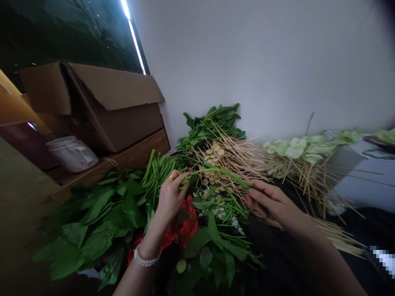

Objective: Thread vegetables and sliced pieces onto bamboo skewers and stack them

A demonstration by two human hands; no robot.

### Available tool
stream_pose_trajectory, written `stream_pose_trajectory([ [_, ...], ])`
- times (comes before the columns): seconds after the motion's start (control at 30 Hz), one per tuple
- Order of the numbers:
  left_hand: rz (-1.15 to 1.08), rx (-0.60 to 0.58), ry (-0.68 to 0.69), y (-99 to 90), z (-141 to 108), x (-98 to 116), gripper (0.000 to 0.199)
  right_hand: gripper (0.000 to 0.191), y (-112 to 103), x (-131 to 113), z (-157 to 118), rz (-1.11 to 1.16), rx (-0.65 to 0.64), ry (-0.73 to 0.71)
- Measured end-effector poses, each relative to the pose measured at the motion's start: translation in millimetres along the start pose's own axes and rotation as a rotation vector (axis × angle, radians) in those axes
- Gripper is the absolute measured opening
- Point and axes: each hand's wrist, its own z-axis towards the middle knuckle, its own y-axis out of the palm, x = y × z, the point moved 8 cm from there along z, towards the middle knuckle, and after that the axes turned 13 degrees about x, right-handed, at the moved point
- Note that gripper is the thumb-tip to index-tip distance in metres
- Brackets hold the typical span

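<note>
A long green vegetable stalk (230,174) arches between my two hands. Its left end is pinched in the fingers of my left hand (169,197), which wears a ring and a beaded bracelet. My right hand (270,199) closes its thumb and fingers on the other end. Below the stalk lie cut greens (212,242) with leaves and short stems, beside a red plastic bag (189,220). To the left of my left hand is a heap of large-leaved greens (105,209), its stems (158,168) pointing up. Behind the stalk, skewered pale round slices (216,152) are piled.
Wooden skewers (247,154) stick out rightward from the pile. More greens (216,117) lean against the wall. Skewered pale green leaves (299,148) sit at right, with loose skewers (336,236) nearer. An open cardboard box (123,123) and a white jug (72,154) stand at left.
</note>
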Motion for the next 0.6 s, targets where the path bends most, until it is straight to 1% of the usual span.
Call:
stream_pose_trajectory([
  [0.07, -0.034, -0.033, -0.016, 3.5, -2.0, -0.6, 0.019, 0.030, -1.8, 2.3, 1.3, 0.015, 0.024, 0.011],
  [0.13, -0.076, -0.026, -0.109, 4.4, -2.5, -5.1, 0.017, 0.033, -0.6, 4.1, 2.4, 0.017, 0.027, 0.012],
  [0.2, -0.174, 0.012, -0.304, 3.9, -2.6, -16.3, 0.019, 0.035, 5.2, 6.8, 2.6, 0.014, -0.017, 0.026],
  [0.27, -0.335, 0.055, -0.586, 5.1, -5.9, -33.9, 0.019, 0.035, 10.9, 10.7, 2.2, 0.011, -0.071, 0.055],
  [0.33, -0.470, 0.111, -0.852, 5.1, -11.3, -51.2, 0.017, 0.035, 10.6, 13.5, 2.5, 0.027, -0.081, 0.076],
  [0.37, -0.505, 0.145, -0.938, 2.9, -12.8, -57.9, 0.016, 0.035, 7.6, 14.3, 3.2, 0.042, -0.063, 0.081],
  [0.4, -0.518, 0.186, -0.989, -0.9, -13.1, -63.2, 0.014, 0.035, 3.6, 15.1, 4.2, 0.058, -0.038, 0.087],
  [0.43, -0.513, 0.232, -1.004, -6.2, -12.4, -67.0, 0.013, 0.034, -0.6, 16.0, 5.2, 0.076, -0.013, 0.093],
  [0.47, -0.499, 0.268, -0.987, -11.2, -10.8, -68.6, 0.012, 0.034, -4.1, 16.9, 6.2, 0.093, 0.008, 0.099],
  [0.53, -0.474, 0.304, -0.894, -17.6, -6.9, -65.5, 0.014, 0.033, -7.1, 18.7, 8.1, 0.130, 0.021, 0.109],
  [0.6, -0.480, 0.289, -0.781, -16.6, -4.9, -55.7, 0.018, 0.033, -4.4, 20.3, 9.7, 0.178, 0.007, 0.113],
])
